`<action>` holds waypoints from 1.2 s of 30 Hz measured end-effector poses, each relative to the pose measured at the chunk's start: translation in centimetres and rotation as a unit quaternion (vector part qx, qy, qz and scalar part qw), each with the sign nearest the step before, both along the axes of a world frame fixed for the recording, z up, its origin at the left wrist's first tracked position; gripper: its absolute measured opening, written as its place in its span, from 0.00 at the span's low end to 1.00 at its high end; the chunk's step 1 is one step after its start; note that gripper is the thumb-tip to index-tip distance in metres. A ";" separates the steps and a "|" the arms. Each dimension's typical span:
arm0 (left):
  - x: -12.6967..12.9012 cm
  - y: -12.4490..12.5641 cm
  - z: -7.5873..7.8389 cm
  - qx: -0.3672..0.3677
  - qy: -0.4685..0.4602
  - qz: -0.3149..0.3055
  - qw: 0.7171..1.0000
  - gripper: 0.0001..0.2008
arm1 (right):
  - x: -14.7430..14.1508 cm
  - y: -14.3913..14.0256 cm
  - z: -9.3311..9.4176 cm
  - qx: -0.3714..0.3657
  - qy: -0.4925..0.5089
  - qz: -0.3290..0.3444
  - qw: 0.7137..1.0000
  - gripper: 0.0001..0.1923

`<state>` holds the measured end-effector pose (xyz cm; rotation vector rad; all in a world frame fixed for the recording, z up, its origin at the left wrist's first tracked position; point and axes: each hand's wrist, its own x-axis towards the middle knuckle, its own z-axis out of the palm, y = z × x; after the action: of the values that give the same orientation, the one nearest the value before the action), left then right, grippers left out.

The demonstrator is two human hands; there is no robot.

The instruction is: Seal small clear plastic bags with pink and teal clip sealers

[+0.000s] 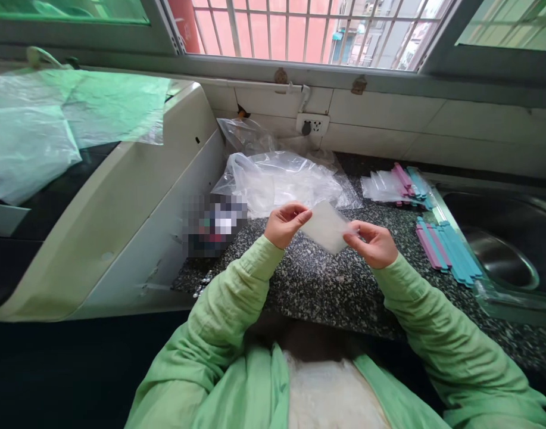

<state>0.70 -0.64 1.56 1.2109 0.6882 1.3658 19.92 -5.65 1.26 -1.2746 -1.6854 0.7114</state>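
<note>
The person in green sleeves is standing at the speckled counter [326, 286], holding one small clear bag [327, 226] up between both hands, above the counter and in front of the big heap of plastic [277, 182]. The left hand [285, 223] is pinching the bag's left edge between thumb and fingertips; the right hand [374, 243] is pinching the right corner the same way, the other fingers curled in. Neither hand is gripping anything else.

What I'd worry about: the bag is thin and slick, and each hand is holding it only at an edge, so a small tug to one side could be pulling it out of the other pinch and dropping it onto the counter. Pulling too hard could also be stretching or tearing the film. The sink [500, 250] is lying just to the right, and the sticks [446, 250] are sitting close to its rim, so a careless elbow might be knocking some in.

Counting: one bag in hand; one large heap of plastic behind it; one small stack of bags [382, 186] with coloured clips further back, number impossible to tell; about eight loose sticks near the sink, roughly three pink and the rest blue; one socket [312, 125] on the wall; a sheet of film [53, 119] on the white appliance [134, 196] at left.
</note>
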 end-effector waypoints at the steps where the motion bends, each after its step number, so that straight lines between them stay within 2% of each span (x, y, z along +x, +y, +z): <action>1: 0.0 0.0 0.0 -0.004 -0.001 0.000 1.000 0.16 | 0.0 0.0 -0.1 0.009 0.010 -0.008 1.000 0.15; 5: 0.0 0.1 -0.1 -0.017 -0.005 0.001 1.000 0.16 | 0.0 0.1 -0.3 0.045 0.026 -0.023 0.998 0.13; 13: -0.2 0.5 -0.2 -0.029 0.033 -0.012 0.999 0.16 | -0.4 0.0 -0.3 0.105 -0.011 -0.022 0.994 0.08; 17: -0.3 0.4 -0.1 -0.045 0.053 -0.041 0.997 0.17 | -0.7 -0.1 -0.6 0.103 -0.020 -0.015 0.994 0.07; 25: -0.2 0.4 -0.2 -0.032 0.051 0.001 0.998 0.16 | -1.3 -0.3 -1.1 0.096 -0.037 -0.006 0.995 0.09; 31: -0.4 0.5 0.0 -0.021 0.072 -0.052 0.996 0.15 | -1.2 -0.1 -1.0 0.044 -0.073 -0.008 0.996 0.10; 36: -0.4 0.4 0.0 -0.010 0.086 -0.089 0.992 0.15 | -1.4 -0.3 -1.0 0.046 -0.060 -0.024 0.997 0.11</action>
<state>0.28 -0.28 1.52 1.3515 0.6944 1.1132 18.50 -5.90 0.24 -1.3099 -1.7564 0.5315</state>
